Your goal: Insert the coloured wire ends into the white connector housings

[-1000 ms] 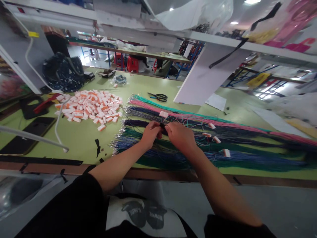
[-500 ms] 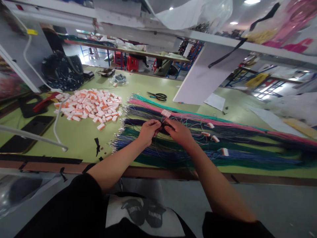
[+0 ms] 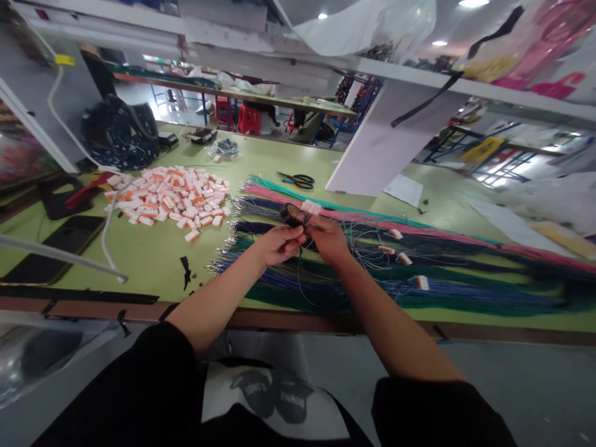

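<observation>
My left hand [image 3: 282, 244] is closed, thumb and fingers pinching thin wires [image 3: 306, 218] that run down from a white multi-pin connector [image 3: 311, 208]. Against it, my right hand [image 3: 329, 239] is closed on the same wires just below the connector. A roll of black tape [image 3: 292, 215] stands tilted at the fingertips, above my left thumb; which hand bears it I cannot tell. Beneath both hands lie long bundles of wire, among them a pink bundle [image 3: 265, 194], a teal bundle [image 3: 279, 187] and a blue bundle [image 3: 274, 273], their metal-tipped ends toward the left.
A heap of white-and-orange connectors [image 3: 172, 195] lies to the left, near a phone [image 3: 51, 248] and a white cable [image 3: 108, 239]. Scissors [image 3: 298, 180] rest behind the wires. A white upright panel [image 3: 367, 143] supports the shelf. Wired connectors [image 3: 422, 283] lie on the bundles at right.
The tape roll has come from beneath my hands into view at their upper left. My right hand has shifted left, close against my left. A loose wire now loops below them.
</observation>
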A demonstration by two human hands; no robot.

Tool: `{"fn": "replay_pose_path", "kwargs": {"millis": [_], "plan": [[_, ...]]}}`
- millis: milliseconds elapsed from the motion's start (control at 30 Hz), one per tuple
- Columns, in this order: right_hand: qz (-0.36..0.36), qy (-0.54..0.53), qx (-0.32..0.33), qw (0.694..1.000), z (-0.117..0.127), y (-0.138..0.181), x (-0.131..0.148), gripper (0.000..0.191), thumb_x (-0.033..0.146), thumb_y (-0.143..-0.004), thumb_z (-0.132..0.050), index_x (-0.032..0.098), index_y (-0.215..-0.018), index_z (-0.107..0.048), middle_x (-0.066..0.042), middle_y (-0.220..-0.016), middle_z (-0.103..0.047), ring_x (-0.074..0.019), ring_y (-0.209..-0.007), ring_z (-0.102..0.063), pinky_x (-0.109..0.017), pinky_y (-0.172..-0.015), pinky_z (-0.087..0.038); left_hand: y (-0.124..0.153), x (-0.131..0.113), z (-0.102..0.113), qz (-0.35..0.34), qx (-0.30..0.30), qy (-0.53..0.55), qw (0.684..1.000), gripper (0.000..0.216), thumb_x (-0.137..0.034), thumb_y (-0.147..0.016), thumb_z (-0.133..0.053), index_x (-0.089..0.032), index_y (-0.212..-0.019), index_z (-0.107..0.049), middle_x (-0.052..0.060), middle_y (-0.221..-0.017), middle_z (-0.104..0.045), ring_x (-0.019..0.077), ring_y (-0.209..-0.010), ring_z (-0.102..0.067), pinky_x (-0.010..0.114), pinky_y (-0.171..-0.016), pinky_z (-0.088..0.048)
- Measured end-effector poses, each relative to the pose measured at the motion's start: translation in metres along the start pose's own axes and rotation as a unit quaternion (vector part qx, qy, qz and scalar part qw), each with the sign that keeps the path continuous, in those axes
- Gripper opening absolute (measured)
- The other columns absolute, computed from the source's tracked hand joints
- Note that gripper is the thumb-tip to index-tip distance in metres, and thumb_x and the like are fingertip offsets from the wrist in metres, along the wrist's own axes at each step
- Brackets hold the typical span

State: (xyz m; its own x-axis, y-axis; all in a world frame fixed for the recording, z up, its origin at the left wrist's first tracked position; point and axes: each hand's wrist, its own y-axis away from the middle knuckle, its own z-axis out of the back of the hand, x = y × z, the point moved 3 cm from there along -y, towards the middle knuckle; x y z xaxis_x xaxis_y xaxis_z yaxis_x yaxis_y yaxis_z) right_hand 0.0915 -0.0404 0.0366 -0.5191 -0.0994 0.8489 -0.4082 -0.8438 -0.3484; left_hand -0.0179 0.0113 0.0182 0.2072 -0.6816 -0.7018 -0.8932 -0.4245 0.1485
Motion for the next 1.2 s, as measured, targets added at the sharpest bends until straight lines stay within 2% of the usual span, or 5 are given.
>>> {"fn": "replay_pose_path", "kwargs": {"millis": [200,367,633,867,1200], "plan": [[-0.098,-0.228,0.138,0.959,-0.002,0.001,0.013,0.022,0.025,-0.055,-0.069,0.021,-0.077,-0.068,0.0,-0.08,-0.067,-0.0127,-0.063,-0.057,-0.031,-0.068,-0.048,-0.007,0.007,-0.001,-0.071,0.012,0.019,0.997,0.017,-0.012,-0.068,-0.069,-0.015,-0.072,-0.053,-0.005,-0.05,-0.052,0.0008,-0.032,-0.032,0.014,-0.033,-0.018],[-0.186,-0.288,0.021,0.939,0.002,0.004,0.028,0.021,0.035,-0.057,-0.071,0.021,-0.071,-0.062,0.0,-0.071,-0.065,-0.0129,-0.06,-0.057,-0.027,-0.058,-0.048,-0.004,0.005,-0.003,-0.144,0.01,-0.016,0.989,0.019,-0.007,-0.061,-0.066,-0.017,-0.067,-0.051,-0.006,-0.052,-0.052,0.0028,-0.036,-0.039,0.016,-0.038,-0.026],[-0.012,0.083,-0.004,0.996,0.025,0.007,0.039,0.022,0.041,-0.066,-0.066,0.02,-0.072,-0.067,-0.001,-0.077,-0.065,-0.0176,-0.074,-0.059,-0.031,-0.069,-0.045,0.003,-0.008,-0.006,-0.196,0.024,-0.194,0.961,0.012,-0.019,-0.066,-0.065,-0.017,-0.067,-0.053,-0.007,-0.049,-0.05,0.005,-0.04,-0.042,0.018,-0.042,-0.03],[0.091,0.315,0.063,0.943,0.013,0.012,0.038,0.027,0.034,-0.079,-0.051,0.017,-0.097,-0.062,-0.01,-0.092,-0.062,-0.0218,-0.084,-0.054,-0.035,-0.077,-0.043,0.003,-0.005,-0.001,-0.263,-0.122,-0.297,0.91,0.009,-0.01,-0.07,-0.057,-0.019,-0.069,-0.057,-0.006,-0.051,-0.051,0.0074,-0.041,-0.039,0.021,-0.045,-0.03],[-0.018,0.451,0.146,0.88,0.012,0.008,0.026,0.026,0.032,-0.081,-0.045,0.02,-0.097,-0.062,-0.007,-0.094,-0.068,-0.0232,-0.081,-0.062,-0.03,-0.066,-0.041,0.003,-0.006,-0.001,-0.328,-0.153,-0.387,0.848,0.014,-0.006,-0.071,-0.054,-0.019,-0.066,-0.057,-0.001,-0.068,-0.057,0.0139,-0.069,-0.052,0.022,-0.066,-0.038]]}}
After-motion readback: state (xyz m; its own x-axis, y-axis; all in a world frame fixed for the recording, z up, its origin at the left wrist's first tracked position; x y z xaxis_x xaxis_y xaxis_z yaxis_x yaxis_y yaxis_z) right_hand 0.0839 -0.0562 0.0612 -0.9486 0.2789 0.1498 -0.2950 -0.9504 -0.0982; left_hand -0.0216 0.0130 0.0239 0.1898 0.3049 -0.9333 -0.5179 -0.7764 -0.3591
